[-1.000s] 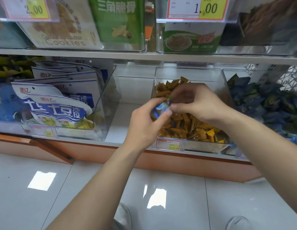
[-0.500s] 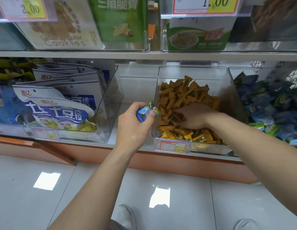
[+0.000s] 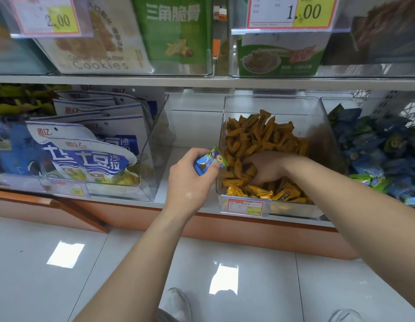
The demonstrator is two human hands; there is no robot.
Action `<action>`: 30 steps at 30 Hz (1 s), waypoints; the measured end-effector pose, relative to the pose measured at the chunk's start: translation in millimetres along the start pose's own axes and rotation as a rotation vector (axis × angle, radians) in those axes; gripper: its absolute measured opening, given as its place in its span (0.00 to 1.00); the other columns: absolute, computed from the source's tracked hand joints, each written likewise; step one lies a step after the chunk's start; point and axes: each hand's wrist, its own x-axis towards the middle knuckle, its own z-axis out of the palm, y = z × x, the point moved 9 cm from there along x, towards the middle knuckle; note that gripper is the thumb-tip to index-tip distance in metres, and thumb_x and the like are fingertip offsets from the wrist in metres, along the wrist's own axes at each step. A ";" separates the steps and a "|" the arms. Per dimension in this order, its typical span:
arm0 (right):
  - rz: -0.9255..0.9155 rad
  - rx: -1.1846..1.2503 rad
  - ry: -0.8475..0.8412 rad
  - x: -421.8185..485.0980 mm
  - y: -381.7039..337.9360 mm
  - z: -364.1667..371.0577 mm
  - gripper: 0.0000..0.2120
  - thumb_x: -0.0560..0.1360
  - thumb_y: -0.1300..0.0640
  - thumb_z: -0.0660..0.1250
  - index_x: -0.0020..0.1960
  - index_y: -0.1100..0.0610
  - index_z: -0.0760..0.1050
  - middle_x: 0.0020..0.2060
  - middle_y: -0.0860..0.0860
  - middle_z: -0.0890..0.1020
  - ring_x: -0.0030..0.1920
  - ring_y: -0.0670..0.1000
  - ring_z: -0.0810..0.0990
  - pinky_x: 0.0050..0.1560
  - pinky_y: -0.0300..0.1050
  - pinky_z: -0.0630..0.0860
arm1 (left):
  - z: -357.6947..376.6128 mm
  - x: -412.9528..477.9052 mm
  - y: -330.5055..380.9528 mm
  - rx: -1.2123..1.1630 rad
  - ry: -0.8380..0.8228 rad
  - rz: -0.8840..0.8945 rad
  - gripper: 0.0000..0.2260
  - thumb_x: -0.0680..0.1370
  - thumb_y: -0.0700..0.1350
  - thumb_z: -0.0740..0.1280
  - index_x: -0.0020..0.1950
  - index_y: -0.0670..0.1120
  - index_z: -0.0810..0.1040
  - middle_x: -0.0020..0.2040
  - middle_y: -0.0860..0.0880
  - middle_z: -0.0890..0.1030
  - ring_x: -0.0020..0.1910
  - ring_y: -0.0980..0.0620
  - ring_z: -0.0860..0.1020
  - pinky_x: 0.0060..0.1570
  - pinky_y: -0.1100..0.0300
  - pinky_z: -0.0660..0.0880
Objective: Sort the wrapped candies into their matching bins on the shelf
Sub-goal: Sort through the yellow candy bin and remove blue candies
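Blue-wrapped candies are pinched between the thumb and curled fingers of the left hand. They are held in the air just outside the left wall of the clear bin, at its 9 o'clock. The right hand lies inside that bin, fingers bent down into the orange candies; whether they grip any cannot be told. A heap of blue and green candies lies at the bin's 3 o'clock.

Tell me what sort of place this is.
Probably a shop's snack aisle: red-bordered yellow-and-white price tags, a clear plastic bin of orange wrapped candies, and a white cookie bag shelved above.
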 end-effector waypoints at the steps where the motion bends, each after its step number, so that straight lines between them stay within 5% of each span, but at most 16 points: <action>1: -0.001 -0.011 0.004 -0.6 -0.4 -0.6 0.31 0.73 0.46 0.72 0.74 0.49 0.69 0.71 0.49 0.72 0.69 0.54 0.72 0.63 0.45 0.71 | 0.4 -0.1 -0.3 -0.005 -0.003 -0.002 0.09 0.76 0.46 0.72 0.55 0.52 0.79 0.46 0.61 0.81 0.46 0.68 0.78 0.38 0.75 0.72; 5: -0.014 0.010 0.076 -11.7 1.1 -10.1 0.24 0.75 0.46 0.73 0.68 0.50 0.74 0.65 0.48 0.76 0.62 0.51 0.74 0.54 0.42 0.70 | 0.2 -0.5 0.1 -0.009 -0.004 -0.001 0.09 0.76 0.46 0.73 0.55 0.53 0.78 0.46 0.62 0.80 0.47 0.68 0.78 0.39 0.75 0.73; 12: -0.048 0.503 0.409 -67.9 18.8 -66.4 0.11 0.69 0.47 0.77 0.47 0.41 0.77 0.48 0.43 0.81 0.49 0.46 0.80 0.52 0.45 0.75 | -6.3 -0.9 18.2 -0.072 0.092 0.048 0.10 0.75 0.49 0.74 0.54 0.54 0.77 0.43 0.62 0.81 0.46 0.66 0.79 0.39 0.74 0.74; 16: -0.046 0.856 0.585 -102.9 22.1 -72.8 0.09 0.72 0.55 0.77 0.47 0.47 0.78 0.41 0.42 0.84 0.41 0.42 0.82 0.40 0.35 0.76 | 6.7 -8.1 31.2 -0.249 0.067 -0.003 0.12 0.75 0.50 0.75 0.52 0.51 0.73 0.39 0.57 0.84 0.35 0.57 0.82 0.34 0.63 0.77; 19: -0.064 1.156 0.572 -123.0 9.9 -54.5 0.07 0.76 0.58 0.73 0.50 0.50 0.77 0.41 0.46 0.85 0.36 0.45 0.84 0.33 0.41 0.80 | 33.2 -14.7 36.8 -0.524 -0.010 -0.124 0.10 0.76 0.43 0.74 0.51 0.46 0.73 0.39 0.47 0.84 0.30 0.51 0.80 0.29 0.61 0.76; 21: -0.062 1.359 0.495 -130.2 0.5 -37.0 0.06 0.80 0.59 0.67 0.56 0.53 0.75 0.45 0.51 0.86 0.41 0.52 0.87 0.34 0.46 0.83 | 47.6 -18.9 41.4 -0.594 -0.041 -0.160 0.08 0.76 0.39 0.73 0.50 0.44 0.76 0.41 0.49 0.83 0.30 0.51 0.80 0.30 0.61 0.78; 26: -0.078 1.755 0.423 -150.8 -7.1 -13.1 0.20 0.80 0.45 0.63 0.63 0.59 0.76 0.53 0.58 0.84 0.46 0.56 0.86 0.38 0.50 0.82 | 61.8 -27.1 61.5 -0.347 -0.019 0.005 0.07 0.73 0.43 0.77 0.50 0.47 0.83 0.49 0.47 0.81 0.40 0.54 0.82 0.39 0.61 0.79; 28: -0.116 1.740 0.462 -161.2 -3.7 -12.5 0.26 0.74 0.40 0.66 0.62 0.58 0.77 0.51 0.57 0.84 0.46 0.54 0.85 0.39 0.50 0.82 | 66.2 -29.4 71.4 -0.263 0.001 0.091 0.07 0.72 0.46 0.78 0.48 0.51 0.84 0.47 0.50 0.79 0.41 0.56 0.79 0.40 0.65 0.76; 30: -0.116 1.591 0.549 -171.6 4.9 -13.3 0.20 0.75 0.46 0.69 0.61 0.57 0.76 0.50 0.55 0.84 0.46 0.51 0.85 0.38 0.48 0.82 | 73.8 -29.9 77.6 -0.219 -0.013 0.125 0.07 0.71 0.49 0.78 0.47 0.56 0.85 0.46 0.52 0.79 0.41 0.56 0.79 0.41 0.67 0.74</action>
